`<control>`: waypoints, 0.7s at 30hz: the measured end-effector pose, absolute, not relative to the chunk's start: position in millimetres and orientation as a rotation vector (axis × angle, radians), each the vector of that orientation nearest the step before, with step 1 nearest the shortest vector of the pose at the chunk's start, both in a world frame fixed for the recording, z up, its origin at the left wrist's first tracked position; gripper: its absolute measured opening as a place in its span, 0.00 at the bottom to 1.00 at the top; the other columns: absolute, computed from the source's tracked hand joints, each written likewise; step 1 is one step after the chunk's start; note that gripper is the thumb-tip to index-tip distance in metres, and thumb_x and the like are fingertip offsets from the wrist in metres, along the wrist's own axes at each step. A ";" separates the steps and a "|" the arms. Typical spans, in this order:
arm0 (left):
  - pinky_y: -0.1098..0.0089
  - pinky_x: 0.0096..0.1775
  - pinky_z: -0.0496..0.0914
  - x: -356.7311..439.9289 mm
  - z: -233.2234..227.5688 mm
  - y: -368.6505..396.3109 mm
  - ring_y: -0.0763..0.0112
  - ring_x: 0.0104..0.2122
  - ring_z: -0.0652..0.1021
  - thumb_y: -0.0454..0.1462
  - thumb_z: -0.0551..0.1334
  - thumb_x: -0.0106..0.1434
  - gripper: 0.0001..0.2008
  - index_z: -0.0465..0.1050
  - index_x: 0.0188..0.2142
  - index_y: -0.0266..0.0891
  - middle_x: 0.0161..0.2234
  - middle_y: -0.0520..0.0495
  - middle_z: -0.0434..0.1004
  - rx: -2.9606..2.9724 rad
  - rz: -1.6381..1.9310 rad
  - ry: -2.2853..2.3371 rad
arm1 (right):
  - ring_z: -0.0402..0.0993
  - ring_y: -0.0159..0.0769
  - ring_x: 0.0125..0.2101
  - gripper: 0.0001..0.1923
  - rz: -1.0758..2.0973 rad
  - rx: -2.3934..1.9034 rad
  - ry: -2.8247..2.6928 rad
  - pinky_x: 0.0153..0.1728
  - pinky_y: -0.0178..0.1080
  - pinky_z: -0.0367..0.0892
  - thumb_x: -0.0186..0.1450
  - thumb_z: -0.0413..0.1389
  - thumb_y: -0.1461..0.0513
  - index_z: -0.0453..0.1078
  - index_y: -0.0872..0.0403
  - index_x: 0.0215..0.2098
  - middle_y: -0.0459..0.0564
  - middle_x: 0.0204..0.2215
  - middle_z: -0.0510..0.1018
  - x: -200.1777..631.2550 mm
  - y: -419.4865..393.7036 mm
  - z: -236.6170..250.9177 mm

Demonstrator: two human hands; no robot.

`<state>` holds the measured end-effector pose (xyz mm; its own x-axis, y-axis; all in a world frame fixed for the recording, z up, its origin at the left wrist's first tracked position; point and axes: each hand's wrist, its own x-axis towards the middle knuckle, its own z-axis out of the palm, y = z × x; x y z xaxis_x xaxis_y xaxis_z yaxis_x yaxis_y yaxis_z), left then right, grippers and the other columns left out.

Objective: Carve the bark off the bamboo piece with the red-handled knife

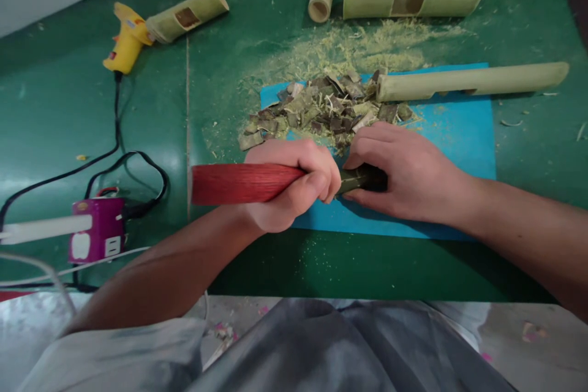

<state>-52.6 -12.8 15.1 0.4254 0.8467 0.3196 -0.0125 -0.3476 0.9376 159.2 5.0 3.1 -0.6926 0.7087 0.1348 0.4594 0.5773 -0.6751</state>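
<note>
My left hand (294, 180) is closed in a fist around a flat red length with fine lengthwise lines (243, 184), like a bundle of strands or bristles; it sticks out leftward, and I cannot tell its exact kind. Between my two hands shows a dark green piece (351, 181), with a dark part toward the right palm. My right hand (404, 165) curls its thumb and fingers around that piece, low over a blue sheet (459, 153). Whether the red length and the green piece are joined is hidden in my fist. Just beyond my hands lies a heap of bamboo chips (331, 104).
A long bamboo tube (478, 81) crosses the sheet's far edge. Cut bamboo tubes (441, 1) lie at the back. A yellow glue gun (126, 40) touches a short bamboo tube (202, 9) at left. Cords run to a purple power block (97, 229) on the green table (239, 263).
</note>
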 end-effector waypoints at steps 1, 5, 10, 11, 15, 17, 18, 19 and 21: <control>0.69 0.24 0.65 -52.5 16.3 -13.4 0.76 0.19 0.71 0.45 0.63 0.69 0.19 0.67 0.23 0.41 0.19 0.52 0.73 1.665 1.086 0.738 | 0.68 0.42 0.36 0.07 0.869 -0.947 -2.419 0.36 0.43 0.60 0.62 0.61 0.57 0.68 0.49 0.33 0.48 0.30 0.72 159.2 4.8 2.9; 0.70 0.22 0.63 -52.8 16.1 -14.5 0.78 0.17 0.70 0.43 0.64 0.69 0.20 0.66 0.22 0.40 0.18 0.53 0.71 1.611 1.130 0.726 | 0.68 0.42 0.36 0.07 0.842 -0.933 -2.411 0.35 0.42 0.60 0.63 0.61 0.57 0.68 0.50 0.34 0.49 0.31 0.72 159.7 5.0 1.3; 0.73 0.21 0.62 -52.5 15.4 -8.2 0.82 0.17 0.68 0.49 0.63 0.70 0.20 0.70 0.27 0.39 0.24 0.52 0.77 1.537 1.229 0.685 | 0.70 0.42 0.36 0.08 0.828 -0.919 -2.421 0.36 0.43 0.63 0.63 0.61 0.56 0.70 0.51 0.35 0.50 0.33 0.75 160.3 5.0 0.2; 0.73 0.21 0.62 -52.9 16.5 -5.6 0.83 0.18 0.68 0.50 0.65 0.69 0.19 0.72 0.29 0.39 0.27 0.52 0.79 1.518 1.231 0.679 | 0.71 0.43 0.37 0.08 0.815 -0.925 -2.425 0.37 0.44 0.65 0.63 0.61 0.56 0.71 0.51 0.36 0.51 0.34 0.76 160.6 4.3 0.6; 0.72 0.26 0.68 -57.9 22.7 5.2 0.83 0.22 0.72 0.46 0.68 0.65 0.12 0.76 0.39 0.40 0.39 0.52 0.82 1.494 1.198 0.666 | 0.76 0.49 0.42 0.15 0.706 -0.945 -2.394 0.41 0.50 0.71 0.64 0.63 0.51 0.74 0.52 0.43 0.55 0.40 0.79 164.1 -1.7 7.6; 0.70 0.31 0.73 -61.1 27.5 7.2 0.80 0.26 0.75 0.47 0.65 0.67 0.13 0.77 0.44 0.41 0.46 0.49 0.82 1.595 1.236 0.713 | 0.77 0.53 0.47 0.20 0.560 -0.943 -2.296 0.45 0.54 0.73 0.65 0.63 0.50 0.72 0.51 0.49 0.59 0.46 0.79 167.2 -6.0 14.8; 0.68 0.37 0.76 -62.2 30.8 6.7 0.75 0.32 0.79 0.48 0.63 0.68 0.15 0.78 0.47 0.42 0.50 0.48 0.81 1.699 1.262 0.764 | 0.77 0.54 0.49 0.22 0.478 -0.932 -2.256 0.48 0.56 0.73 0.66 0.63 0.49 0.71 0.51 0.53 0.60 0.49 0.79 168.6 -8.3 19.0; 0.66 0.46 0.78 -62.8 34.8 5.0 0.70 0.41 0.81 0.50 0.62 0.69 0.17 0.78 0.49 0.44 0.54 0.48 0.80 1.827 1.282 0.836 | 0.77 0.55 0.51 0.23 0.398 -0.911 -2.228 0.51 0.57 0.73 0.67 0.63 0.50 0.70 0.50 0.55 0.60 0.51 0.78 169.8 -10.8 23.1; 0.56 0.67 0.68 -62.2 43.8 -0.8 0.59 0.62 0.74 0.50 0.60 0.70 0.19 0.77 0.54 0.45 0.59 0.45 0.77 2.088 1.193 0.981 | 0.75 0.56 0.55 0.25 0.315 -0.911 -2.225 0.55 0.58 0.72 0.67 0.63 0.52 0.67 0.46 0.60 0.59 0.55 0.77 170.6 -15.7 30.0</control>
